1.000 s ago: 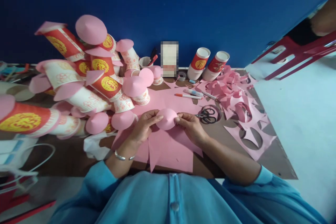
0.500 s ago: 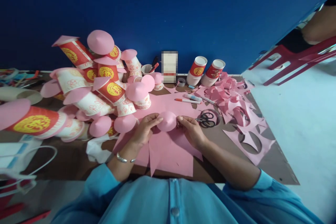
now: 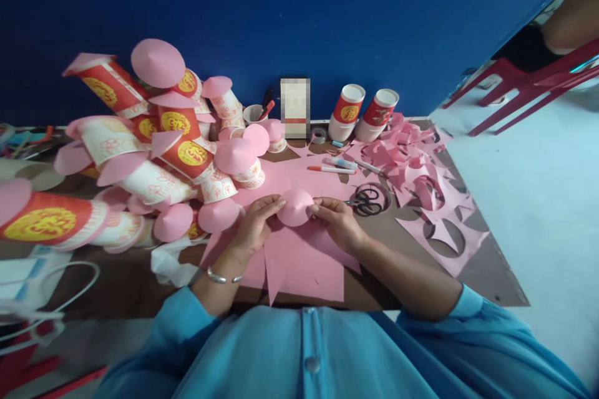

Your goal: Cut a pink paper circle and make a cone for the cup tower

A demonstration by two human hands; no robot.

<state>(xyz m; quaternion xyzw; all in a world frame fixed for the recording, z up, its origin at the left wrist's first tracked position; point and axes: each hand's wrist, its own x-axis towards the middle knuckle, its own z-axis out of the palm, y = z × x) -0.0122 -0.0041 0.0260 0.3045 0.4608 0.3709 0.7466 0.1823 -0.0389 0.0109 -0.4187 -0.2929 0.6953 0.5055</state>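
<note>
A shallow pink paper cone [image 3: 294,207] is held between my two hands, just above the pink paper sheets [image 3: 306,271]. My left hand [image 3: 256,219] pinches its left edge between thumb and fingers. On the opposite edge, my right hand [image 3: 337,219] has its thumb and fingers closed on the rim. Black-handled scissors [image 3: 367,202] rest beside a roll of tape, right of my right hand. To the left, several paper cups stacked in pairs, such as a red one with a gold print [image 3: 194,154], carry similar pink cones.
Pink paper offcuts [image 3: 421,165] cover the table's right side. Two red-and-white cup stacks [image 3: 349,113] stand by the blue wall [image 3: 299,12]. Markers [image 3: 331,169] lie behind the cone. A red plastic chair [image 3: 510,90] is at the right, with part of a person near it.
My right hand's fingers have shifted slightly along the cone's right edge. The cone stays between both hands. The whole view has tilted a little, so the cups appear farther left and higher.
</note>
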